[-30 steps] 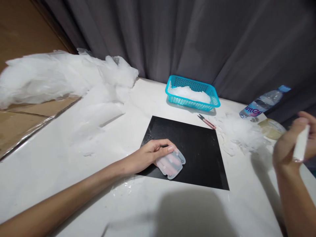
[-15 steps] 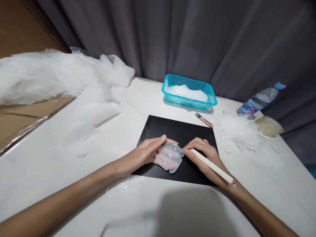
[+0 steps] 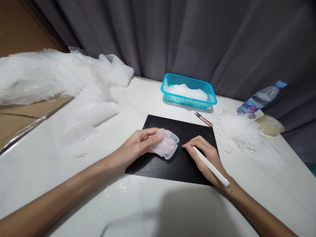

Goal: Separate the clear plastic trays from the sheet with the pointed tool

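A translucent, flat piece with a wavy edge and small round marks (image 3: 170, 148) is pinched at its left side between the thumb and fingers of my left hand (image 3: 142, 143). Its right part sticks out, tilted, above a black mat (image 3: 158, 169); fingers show through it. My right hand (image 3: 206, 153) grips a white pen-shaped tool (image 3: 212, 169) like a pencil. The tool's thin tip points left toward the piece, with a small gap between them. What kind of tip it is, I cannot tell.
Behind the mat stands a blue basket (image 3: 189, 102) holding white translucent pieces. Pink-handled thread snips (image 3: 204, 120) lie at the mat's far right corner. Further right are shavings (image 3: 232, 126), a water bottle (image 3: 261, 98) and a yellowish container (image 3: 270, 125). Plastic bags (image 3: 61, 74) heap up at left.
My left hand has moved the translucent piece up and left, away from the tool tip, and turned it; the thumb now lies over it. My right hand has barely moved.
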{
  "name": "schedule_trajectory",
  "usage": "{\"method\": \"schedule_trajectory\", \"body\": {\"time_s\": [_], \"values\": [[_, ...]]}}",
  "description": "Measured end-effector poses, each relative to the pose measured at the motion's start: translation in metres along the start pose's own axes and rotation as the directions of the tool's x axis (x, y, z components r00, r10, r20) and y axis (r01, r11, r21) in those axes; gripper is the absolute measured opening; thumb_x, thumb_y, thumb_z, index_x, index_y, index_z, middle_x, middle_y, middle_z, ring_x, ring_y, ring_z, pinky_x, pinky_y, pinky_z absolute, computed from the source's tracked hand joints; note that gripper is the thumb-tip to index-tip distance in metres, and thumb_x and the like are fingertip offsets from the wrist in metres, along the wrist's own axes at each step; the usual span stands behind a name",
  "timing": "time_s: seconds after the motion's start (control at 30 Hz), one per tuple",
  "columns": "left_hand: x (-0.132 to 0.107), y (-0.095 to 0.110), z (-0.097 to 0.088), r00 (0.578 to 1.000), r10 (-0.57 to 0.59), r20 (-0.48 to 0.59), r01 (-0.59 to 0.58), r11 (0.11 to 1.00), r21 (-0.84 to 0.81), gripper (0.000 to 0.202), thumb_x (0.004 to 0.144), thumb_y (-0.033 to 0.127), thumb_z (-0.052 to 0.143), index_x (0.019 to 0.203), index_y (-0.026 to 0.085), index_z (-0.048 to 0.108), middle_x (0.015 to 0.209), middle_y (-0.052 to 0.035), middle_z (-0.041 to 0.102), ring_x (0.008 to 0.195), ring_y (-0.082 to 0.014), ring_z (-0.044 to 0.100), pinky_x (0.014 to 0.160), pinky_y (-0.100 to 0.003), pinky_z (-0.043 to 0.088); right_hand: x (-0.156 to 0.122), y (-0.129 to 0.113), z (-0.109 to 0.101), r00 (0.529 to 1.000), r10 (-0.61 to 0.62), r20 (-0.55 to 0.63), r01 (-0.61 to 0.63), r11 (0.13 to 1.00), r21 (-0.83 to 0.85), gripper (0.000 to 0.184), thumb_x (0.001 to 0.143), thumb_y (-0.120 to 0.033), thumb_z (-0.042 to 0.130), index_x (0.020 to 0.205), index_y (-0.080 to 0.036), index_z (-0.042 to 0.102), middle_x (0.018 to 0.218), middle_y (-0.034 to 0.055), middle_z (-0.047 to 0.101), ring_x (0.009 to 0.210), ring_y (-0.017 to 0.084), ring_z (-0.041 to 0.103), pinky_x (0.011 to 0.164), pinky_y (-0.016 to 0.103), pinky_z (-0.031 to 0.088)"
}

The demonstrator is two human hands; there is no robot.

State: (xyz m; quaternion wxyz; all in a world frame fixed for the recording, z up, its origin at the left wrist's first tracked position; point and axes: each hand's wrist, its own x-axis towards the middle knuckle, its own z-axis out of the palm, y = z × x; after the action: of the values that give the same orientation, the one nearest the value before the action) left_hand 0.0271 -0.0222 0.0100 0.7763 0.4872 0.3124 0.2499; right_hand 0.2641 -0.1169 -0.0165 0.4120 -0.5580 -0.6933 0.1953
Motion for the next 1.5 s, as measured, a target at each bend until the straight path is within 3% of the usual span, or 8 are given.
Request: {"method": "schedule_trajectory", "body": {"time_s": [0.07,0.17,0.3,0.4,0.7,0.87,1.23,1.5], "values": [[0.001,0.008,-0.005,0.989,0.079,-0.128,-0.081,0.997,-0.012,0.029,0.094,0.034,0.077,0.115,0.014,0.079,0.106,-0.0118,0.081,0.089,-0.0199,0.075,0.083,-0.026,0.06,-0.001,0.005,-0.002,0.986,-0.157,0.058,0.163,0.976,-0.147,0.019,0.106,-0.02,0.053,0.106,-0.019,0.072,0.095,0.0071,0.065,0.086,0.02,0.063,0.082,0.037,0.049],[0.004,0.017,-0.015,0.948,0.164,-0.272,-0.178,0.984,-0.028,0.019,0.094,0.028,0.075,0.106,0.014,0.081,0.104,-0.0095,0.081,0.085,-0.017,0.074,0.076,-0.021,0.06,-0.004,0.011,-0.008,0.903,-0.315,0.293,0.383,0.898,-0.216,0.023,0.106,-0.016,0.052,0.119,-0.021,0.07,0.096,0.0064,0.063,0.083,0.018,0.06,0.081,0.036,0.05],[0.007,0.018,-0.023,0.925,0.162,-0.344,-0.187,0.981,-0.04,0.016,0.095,0.022,0.069,0.099,0.014,0.082,0.105,-0.0092,0.081,0.085,-0.0177,0.074,0.08,-0.025,0.062,-0.009,0.011,-0.024,0.786,-0.281,0.551,0.467,0.854,-0.231,0.04,0.104,-0.011,0.052,0.138,-0.031,0.062,0.105,0.005,0.064,0.095,0.02,0.058,0.089,0.039,0.053],[0.007,0.014,-0.024,0.932,0.132,-0.339,-0.155,0.987,-0.042,0.016,0.096,0.021,0.067,0.098,0.014,0.081,0.106,-0.0101,0.081,0.087,-0.0197,0.075,0.081,-0.028,0.062,-0.012,0.004,-0.033,0.746,-0.213,0.631,0.472,0.837,-0.276,0.047,0.103,-0.009,0.052,0.142,-0.032,0.059,0.11,0.0058,0.066,0.099,0.022,0.057,0.089,0.04,0.054],[0.009,0.005,-0.015,0.942,0.035,-0.332,-0.052,0.998,-0.042,0.02,0.097,0.022,0.065,0.104,0.009,0.079,0.105,-0.0136,0.081,0.084,-0.0198,0.075,0.077,-0.026,0.062,-0.012,0.003,-0.035,0.777,-0.302,0.552,0.473,0.859,-0.197,0.03,0.105,-0.014,0.052,0.125,-0.028,0.07,0.098,0.0053,0.067,0.082,0.018,0.055,0.074,0.032,0.049],[0.01,0.0,-0.009,0.942,-0.037,-0.335,0.022,0.999,-0.048,0.017,0.095,0.02,0.068,0.103,0.01,0.079,0.103,-0.0126,0.081,0.085,-0.0191,0.075,0.078,-0.025,0.062,-0.009,0.006,-0.032,0.804,-0.315,0.504,0.462,0.865,-0.197,0.03,0.106,-0.015,0.05,0.127,-0.026,0.069,0.1,0.0061,0.067,0.084,0.017,0.054,0.075,0.031,0.047],[0.011,-0.004,-0.011,0.955,-0.042,-0.294,0.045,0.999,0.004,0.018,0.093,0.027,0.073,0.102,0.013,0.081,0.106,-0.0115,0.081,0.086,-0.0203,0.074,0.077,-0.026,0.063,-0.018,0.006,-0.033,0.756,-0.227,0.614,0.453,0.859,-0.239,0.044,0.099,-0.004,0.051,0.136,-0.024,0.059,0.108,0.0062,0.064,0.094,0.02,0.053,0.089,0.039,0.049],[0.013,-0.003,-0.01,0.954,-0.043,-0.298,0.069,0.995,0.076,0.026,0.093,0.033,0.074,0.109,0.014,0.08,0.109,-0.0109,0.08,0.088,-0.0194,0.072,0.076,-0.024,0.061,-0.018,0.012,-0.028,0.79,-0.287,0.543,0.471,0.85,-0.236,0.038,0.101,-0.009,0.054,0.134,-0.026,0.062,0.111,0.0077,0.067,0.094,0.021,0.058,0.086,0.036,0.05]]}}
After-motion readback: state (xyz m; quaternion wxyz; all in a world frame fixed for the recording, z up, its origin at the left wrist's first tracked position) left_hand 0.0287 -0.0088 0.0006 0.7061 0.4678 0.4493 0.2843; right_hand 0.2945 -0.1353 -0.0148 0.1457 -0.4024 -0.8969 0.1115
